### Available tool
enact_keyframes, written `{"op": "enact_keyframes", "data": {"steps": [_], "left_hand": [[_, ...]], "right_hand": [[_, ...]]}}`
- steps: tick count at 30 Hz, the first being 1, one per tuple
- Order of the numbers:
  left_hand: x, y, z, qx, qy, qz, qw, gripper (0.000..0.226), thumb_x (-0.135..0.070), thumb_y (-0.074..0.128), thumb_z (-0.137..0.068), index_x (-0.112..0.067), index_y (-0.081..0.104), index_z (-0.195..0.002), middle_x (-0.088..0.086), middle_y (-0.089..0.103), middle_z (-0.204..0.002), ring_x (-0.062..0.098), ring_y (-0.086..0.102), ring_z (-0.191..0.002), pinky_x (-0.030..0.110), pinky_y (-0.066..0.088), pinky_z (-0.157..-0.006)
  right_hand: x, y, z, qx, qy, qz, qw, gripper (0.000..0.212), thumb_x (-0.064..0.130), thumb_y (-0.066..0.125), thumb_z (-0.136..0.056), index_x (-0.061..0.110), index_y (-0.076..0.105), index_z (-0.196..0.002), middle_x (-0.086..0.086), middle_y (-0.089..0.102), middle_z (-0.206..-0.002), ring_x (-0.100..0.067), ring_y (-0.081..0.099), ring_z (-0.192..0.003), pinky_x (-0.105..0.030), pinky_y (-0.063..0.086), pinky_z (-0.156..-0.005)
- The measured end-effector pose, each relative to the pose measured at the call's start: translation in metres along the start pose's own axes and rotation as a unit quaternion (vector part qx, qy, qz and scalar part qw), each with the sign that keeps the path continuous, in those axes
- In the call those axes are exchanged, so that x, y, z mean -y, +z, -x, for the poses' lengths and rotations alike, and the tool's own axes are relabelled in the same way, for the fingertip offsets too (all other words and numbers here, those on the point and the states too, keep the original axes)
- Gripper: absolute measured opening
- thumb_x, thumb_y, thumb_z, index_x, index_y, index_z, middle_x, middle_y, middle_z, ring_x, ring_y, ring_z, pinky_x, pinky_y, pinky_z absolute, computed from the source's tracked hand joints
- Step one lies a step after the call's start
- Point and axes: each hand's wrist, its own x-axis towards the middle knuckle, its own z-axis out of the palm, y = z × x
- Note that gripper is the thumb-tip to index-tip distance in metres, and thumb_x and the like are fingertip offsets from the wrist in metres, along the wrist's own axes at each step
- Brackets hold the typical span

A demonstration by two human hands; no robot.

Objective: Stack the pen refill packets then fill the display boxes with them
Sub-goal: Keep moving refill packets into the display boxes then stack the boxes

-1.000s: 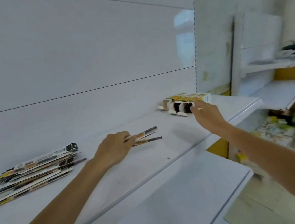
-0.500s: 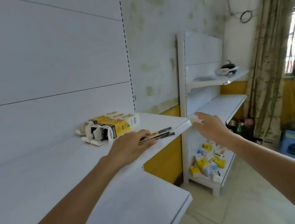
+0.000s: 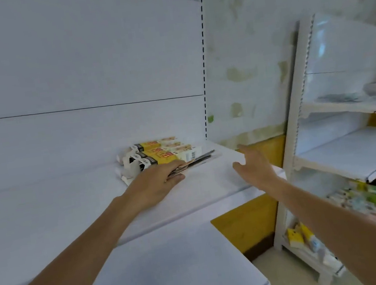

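Both arms reach out: left hand (image 3: 156,183) grips refill packets (image 3: 197,161), right hand (image 3: 254,169) spread wide.

White shelf (image 3: 74,201) carries yellow display boxes (image 3: 159,154) against its back panel.

Bare shelf (image 3: 70,207) leftward; display boxes (image 3: 159,154) against back panel (image 3: 76,73).
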Motion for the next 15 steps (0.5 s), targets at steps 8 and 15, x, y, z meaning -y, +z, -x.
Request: {"op": "enact_keyframes", "data": {"steps": [8, 15], "left_hand": [[0.088, -0.051, 0.035, -0.113, -0.205, -0.073, 0.969, 0.031, -0.036, 0.043, -0.096, -0.035, 0.048, -0.127, -0.006, 0.057, -0.085, 0.020, 0.052, -0.080, 0.030, 0.039, -0.068], [0.111, -0.052, 0.076, -0.037, -0.285, -0.102, 0.952, 0.025, -0.057, 0.040, -0.090, -0.042, 0.054, -0.104, -0.010, 0.062, -0.082, 0.013, 0.058, -0.076, 0.026, 0.042, -0.066]], "right_hand": [[0.068, 0.046, -0.077, 0.079, -0.253, 0.009, 0.964, 0.048, 0.021, 0.060, -0.088, 0.017, 0.047, -0.135, 0.000, 0.046, -0.141, -0.019, 0.039, -0.129, -0.025, 0.027, -0.103], [0.058, 0.083, -0.107, 0.112, -0.311, 0.044, 0.943, 0.044, 0.046, 0.050, -0.090, 0.011, 0.063, -0.113, -0.005, 0.063, -0.119, -0.024, 0.053, -0.108, -0.040, 0.041, -0.093]]}}
